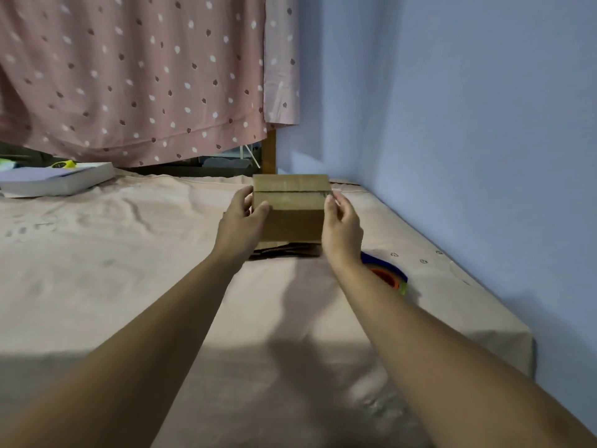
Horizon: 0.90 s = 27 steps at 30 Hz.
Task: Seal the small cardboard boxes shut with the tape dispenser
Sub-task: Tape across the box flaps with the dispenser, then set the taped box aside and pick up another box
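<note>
A small brown cardboard box (292, 205) sits in the middle of the bed, its top flaps folded down with a seam running across the top. My left hand (244, 218) grips its left side, thumb on the front face. My right hand (342, 221) holds its right side. Something dark and flat (284, 250) lies under the box's front edge; I cannot tell what it is. The blue tape dispenser (389, 274) with an orange core lies on the sheet just right of my right wrist, partly hidden by the forearm.
The bed is covered with a pink sheet (129, 270). A blue wall (468, 156) runs along the right. A dotted pink curtain (145, 76) hangs at the back. A white book or box (58, 182) lies at the far left.
</note>
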Motion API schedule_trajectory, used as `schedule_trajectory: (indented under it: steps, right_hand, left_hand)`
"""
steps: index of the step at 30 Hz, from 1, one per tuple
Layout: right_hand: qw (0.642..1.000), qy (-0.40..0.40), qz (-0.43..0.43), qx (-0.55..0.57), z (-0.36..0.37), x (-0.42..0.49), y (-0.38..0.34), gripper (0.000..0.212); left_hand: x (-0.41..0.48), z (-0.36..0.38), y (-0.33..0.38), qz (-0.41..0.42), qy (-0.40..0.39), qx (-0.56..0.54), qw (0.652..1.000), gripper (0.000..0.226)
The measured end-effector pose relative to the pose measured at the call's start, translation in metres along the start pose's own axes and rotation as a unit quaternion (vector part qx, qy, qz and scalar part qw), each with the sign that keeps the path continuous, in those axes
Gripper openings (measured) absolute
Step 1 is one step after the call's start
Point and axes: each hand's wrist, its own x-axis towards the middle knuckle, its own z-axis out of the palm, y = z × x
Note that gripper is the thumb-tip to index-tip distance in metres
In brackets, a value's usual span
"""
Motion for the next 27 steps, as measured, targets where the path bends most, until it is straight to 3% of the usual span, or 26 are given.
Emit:
schedule_trajectory:
  steps: [4, 7, 12, 16, 22, 25, 27]
  right_hand:
    - [1.0, 0.016, 0.006, -0.026, -0.028, 0.054, 0.011, 0.042]
    - [0.998, 0.041, 0.026, -0.03, -0.047, 0.088, 0.032, 0.042]
    - [0.992, 0.073, 0.095, -0.04, -0.07, 0.125, 0.072, 0.043]
    - [0.985, 0.1, 0.137, -0.042, -0.079, 0.137, 0.108, 0.041]
    - [0.974, 0.06, 0.213, -0.048, -0.081, 0.138, 0.135, 0.041]
    - [0.974, 0.063, 0.196, -0.095, -0.08, 0.139, 0.125, 0.041]
    - [0.976, 0.087, 0.119, -0.16, -0.075, 0.136, 0.112, 0.04]
  left_hand:
    - [0.024, 0.045, 0.016, 0.012, -0.072, 0.047, 0.996, 0.051]
    - [0.047, 0.085, 0.02, -0.034, -0.12, -0.017, 0.992, 0.052]
    - [0.081, 0.14, 0.002, -0.046, -0.161, 0.0, 0.986, 0.031]
    - [0.089, 0.174, -0.021, -0.066, -0.203, 0.025, 0.977, 0.041]
    - [0.088, 0.18, -0.047, -0.061, -0.239, 0.13, 0.96, 0.043]
    - [0.086, 0.17, -0.051, -0.028, -0.223, 0.206, 0.952, 0.043]
    - [0.087, 0.153, -0.049, 0.005, -0.188, 0.274, 0.943, 0.041]
